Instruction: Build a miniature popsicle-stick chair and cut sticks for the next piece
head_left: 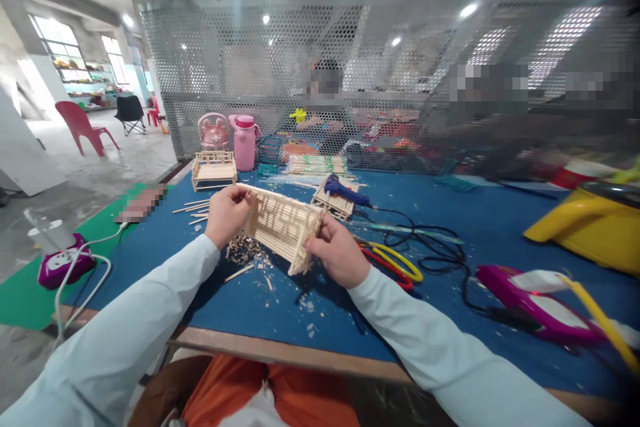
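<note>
Between my two hands, tilted above the table, is a small piece of model furniture (275, 230) built from thin wooden sticks, with a slatted surface and a railing. My left hand (229, 215) pinches its upper left corner. At its right end, my right hand (341, 250) grips the frame with thumb and fingers. Beneath it lie a heap of cut stick bits (245, 251) and some loose sticks (197, 208). A blue glue gun (345, 191) rests on another stick piece (333, 205) just behind. Near my right wrist are pliers or cutters with red and yellow handles (400, 263).
The blue table (320, 327) holds a finished-looking stick bench (215, 170), a pink bottle (245, 145) and bundled sticks (317, 164). Black cable (440, 250) runs to a purple power strip (543, 303) at right. A yellow container (595, 223) stands beyond. Behind a perforated metal screen (240, 73) sits another person.
</note>
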### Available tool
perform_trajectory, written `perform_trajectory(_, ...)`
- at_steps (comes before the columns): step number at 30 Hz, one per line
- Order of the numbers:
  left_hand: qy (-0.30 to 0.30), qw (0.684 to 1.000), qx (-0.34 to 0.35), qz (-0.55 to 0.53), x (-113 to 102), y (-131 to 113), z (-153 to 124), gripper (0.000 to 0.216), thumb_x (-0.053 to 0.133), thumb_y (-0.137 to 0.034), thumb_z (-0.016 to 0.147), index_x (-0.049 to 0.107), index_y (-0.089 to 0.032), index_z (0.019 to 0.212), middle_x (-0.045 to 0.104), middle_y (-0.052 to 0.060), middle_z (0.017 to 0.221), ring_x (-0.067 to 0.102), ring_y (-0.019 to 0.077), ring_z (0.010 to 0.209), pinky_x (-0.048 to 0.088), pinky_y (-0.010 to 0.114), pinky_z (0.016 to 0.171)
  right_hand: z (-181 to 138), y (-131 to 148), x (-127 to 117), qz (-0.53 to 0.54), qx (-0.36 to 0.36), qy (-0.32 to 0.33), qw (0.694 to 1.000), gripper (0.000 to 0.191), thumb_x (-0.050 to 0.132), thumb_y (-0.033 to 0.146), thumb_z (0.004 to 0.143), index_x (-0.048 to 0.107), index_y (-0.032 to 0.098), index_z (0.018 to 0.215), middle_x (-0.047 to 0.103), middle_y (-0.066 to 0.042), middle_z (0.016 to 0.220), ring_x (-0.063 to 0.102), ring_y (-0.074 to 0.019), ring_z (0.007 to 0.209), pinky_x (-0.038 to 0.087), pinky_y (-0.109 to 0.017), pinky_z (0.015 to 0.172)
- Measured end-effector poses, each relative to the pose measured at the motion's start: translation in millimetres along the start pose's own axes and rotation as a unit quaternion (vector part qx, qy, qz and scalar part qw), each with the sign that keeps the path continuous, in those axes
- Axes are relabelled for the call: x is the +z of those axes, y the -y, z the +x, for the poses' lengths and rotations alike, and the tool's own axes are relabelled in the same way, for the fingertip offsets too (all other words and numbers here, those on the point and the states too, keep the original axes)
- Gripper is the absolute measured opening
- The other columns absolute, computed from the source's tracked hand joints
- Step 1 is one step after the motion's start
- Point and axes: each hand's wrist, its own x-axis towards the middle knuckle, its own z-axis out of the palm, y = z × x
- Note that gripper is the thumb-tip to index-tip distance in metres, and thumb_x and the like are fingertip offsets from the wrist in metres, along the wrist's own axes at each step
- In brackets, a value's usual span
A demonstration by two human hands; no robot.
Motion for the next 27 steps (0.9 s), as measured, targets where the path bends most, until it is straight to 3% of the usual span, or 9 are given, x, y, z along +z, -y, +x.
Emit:
perform_trajectory(4,0.030,0.983,-0.080,-0.162,4.5,-0.3,0.0,0.024,0.061,-0.037,0.065,0.061,-0.013,0.066,0.058,-0.001,0.059,0.047,0.0094,0.056,0.036,0.022,0.055,2.9,-0.8,-2.3,0.059,0.030,-0.002,0.998,0.041,0.068,0.020,0.053,0.056,0.021,0.092,0.069,-0.002,0.092,0.065,-0.0207,0.083,0.052,-0.036,0.076)
perform_trajectory(8,0.108,0.935,-0.179,-0.287,2.1,0.9,2.8,0.029,0.066,-0.042,0.061,0.061,-0.014,0.067,0.060,0.000,0.061,0.050,0.0097,0.055,0.037,0.022,0.054,6.3,1.4,-8.4,0.118,0.072,0.023,0.990,0.038,0.061,0.026,0.055,0.059,0.022,0.093,0.070,-0.004,0.089,0.066,-0.0236,0.083,0.053,-0.038,0.074)
perform_trajectory(12,0.190,0.897,-0.172,-0.359,-9.6,1.2,7.1,0.027,0.064,-0.038,0.065,0.067,-0.014,0.076,0.064,0.003,0.071,0.056,0.0126,0.065,0.042,0.024,0.062,9.6,5.9,-18.1,0.106,0.092,0.048,0.989,0.034,0.049,0.034,0.063,0.061,0.020,0.092,0.070,-0.006,0.086,0.065,-0.0248,0.089,0.051,-0.042,0.079)
perform_trajectory(16,0.242,0.890,-0.150,-0.356,-19.4,2.0,8.1,0.032,0.073,-0.036,0.058,0.069,-0.015,0.082,0.065,0.004,0.076,0.056,0.0119,0.068,0.042,0.024,0.065,10.4,13.2,-23.6,0.098,0.092,0.066,0.989,0.039,0.048,0.036,0.061,0.061,0.018,0.093,0.069,-0.008,0.090,0.063,-0.0259,0.093,0.050,-0.044,0.081)
perform_trajectory(22,0.224,0.908,-0.120,-0.334,-20.3,0.7,6.6,0.032,0.077,-0.041,0.051,0.065,-0.012,0.061,0.059,0.001,0.064,0.048,0.0080,0.056,0.038,0.023,0.056,9.5,16.6,-26.2,0.108,0.109,0.061,0.986,0.038,0.048,0.034,0.059,0.062,0.017,0.090,0.070,-0.009,0.087,0.063,-0.0273,0.094,0.051,-0.044,0.079)
perform_trajectory(27,0.165,0.934,-0.104,-0.298,-14.8,-3.3,4.7,0.033,0.074,-0.043,0.055,0.062,-0.013,0.064,0.052,-0.003,0.057,0.041,0.0061,0.052,0.034,0.020,0.052,9.1,14.1,-24.6,0.105,0.083,0.064,0.989,0.042,0.049,0.034,0.060,0.062,0.017,0.097,0.070,-0.009,0.089,0.063,-0.0268,0.094,0.050,-0.044,0.082)
